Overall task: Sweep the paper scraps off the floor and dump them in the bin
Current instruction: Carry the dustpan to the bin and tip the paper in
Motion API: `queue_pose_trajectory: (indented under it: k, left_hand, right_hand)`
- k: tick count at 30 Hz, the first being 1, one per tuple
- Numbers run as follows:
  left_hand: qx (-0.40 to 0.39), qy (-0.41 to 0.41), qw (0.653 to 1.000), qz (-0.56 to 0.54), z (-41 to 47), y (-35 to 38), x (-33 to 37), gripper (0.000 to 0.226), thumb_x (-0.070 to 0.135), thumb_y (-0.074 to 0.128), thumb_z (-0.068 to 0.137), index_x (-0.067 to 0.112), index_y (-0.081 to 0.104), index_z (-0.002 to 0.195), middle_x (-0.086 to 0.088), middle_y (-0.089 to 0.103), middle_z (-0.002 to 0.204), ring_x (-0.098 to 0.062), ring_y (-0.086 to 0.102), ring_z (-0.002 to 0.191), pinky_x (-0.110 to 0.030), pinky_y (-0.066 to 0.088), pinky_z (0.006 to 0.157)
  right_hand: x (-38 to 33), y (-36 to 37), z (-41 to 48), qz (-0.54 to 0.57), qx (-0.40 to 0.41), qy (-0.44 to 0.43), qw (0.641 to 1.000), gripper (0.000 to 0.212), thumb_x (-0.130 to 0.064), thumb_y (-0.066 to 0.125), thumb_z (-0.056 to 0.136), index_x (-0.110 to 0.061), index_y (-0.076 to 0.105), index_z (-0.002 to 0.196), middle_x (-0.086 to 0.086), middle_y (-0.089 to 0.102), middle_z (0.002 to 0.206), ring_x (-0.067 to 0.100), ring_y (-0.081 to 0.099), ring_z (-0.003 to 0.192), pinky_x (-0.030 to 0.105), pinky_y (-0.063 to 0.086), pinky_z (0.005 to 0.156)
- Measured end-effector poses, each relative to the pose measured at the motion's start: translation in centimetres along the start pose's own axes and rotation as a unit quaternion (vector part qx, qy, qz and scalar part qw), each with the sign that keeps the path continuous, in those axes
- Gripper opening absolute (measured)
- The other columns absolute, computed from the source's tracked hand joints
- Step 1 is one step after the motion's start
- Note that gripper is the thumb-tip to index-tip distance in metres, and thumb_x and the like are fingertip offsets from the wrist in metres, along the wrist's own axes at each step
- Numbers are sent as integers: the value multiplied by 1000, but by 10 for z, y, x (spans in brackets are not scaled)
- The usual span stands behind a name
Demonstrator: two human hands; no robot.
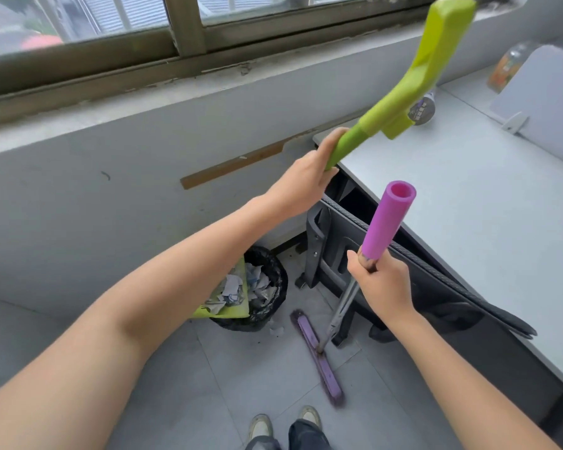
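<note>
My left hand (306, 177) grips the long green dustpan handle (413, 76), which reaches up toward the window. Far below, the green dustpan tray (241, 287) is tipped over the rim of a round bin with a black liner (273, 280). White and grey paper scraps (241, 289) lie in the tray and in the bin. My right hand (381, 280) grips the broom shaft just under its purple foam grip (387, 219). The purple broom head (319, 355) rests on the grey floor tiles, right of the bin. A small scrap (277, 329) lies on the floor beside the bin.
A grey desk (468, 206) fills the right side, with a dark chair (387, 271) pushed under it. A bottle (421, 107), a jar (507, 68) and a divider panel (546, 102) stand on the desk. A grey wall and window ledge run behind the bin. My shoes (283, 423) are at the bottom.
</note>
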State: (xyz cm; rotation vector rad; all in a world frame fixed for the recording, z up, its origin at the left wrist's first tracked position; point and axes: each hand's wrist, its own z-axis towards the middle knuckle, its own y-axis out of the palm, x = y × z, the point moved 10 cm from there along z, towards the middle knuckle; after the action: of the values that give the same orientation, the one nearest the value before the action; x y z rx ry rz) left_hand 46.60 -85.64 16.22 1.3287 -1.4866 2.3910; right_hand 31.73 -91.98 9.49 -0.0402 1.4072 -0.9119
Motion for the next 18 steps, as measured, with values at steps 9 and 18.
queue_pose_trajectory:
  k: [9, 18]
  left_hand:
    - [-26, -14, 1000, 9, 12, 23, 5, 57, 5, 39, 98, 12, 14, 149, -11, 48, 96, -23, 44, 77, -25, 32, 72]
    - [18, -12, 999, 34, 14, 12, 6, 56, 3, 40, 97, 8, 17, 148, -28, 54, 109, -33, 50, 86, -26, 31, 73]
  right_hand:
    - [2, -12, -21, 1, 15, 3, 1000, 39, -8, 61, 85, -21, 36, 58, -5, 40, 49, 8, 51, 57, 4, 38, 53]
    - [7, -21, -30, -4, 16, 14, 1000, 30, -9, 61, 85, -7, 43, 61, 1, 43, 50, 19, 50, 65, 5, 39, 54]
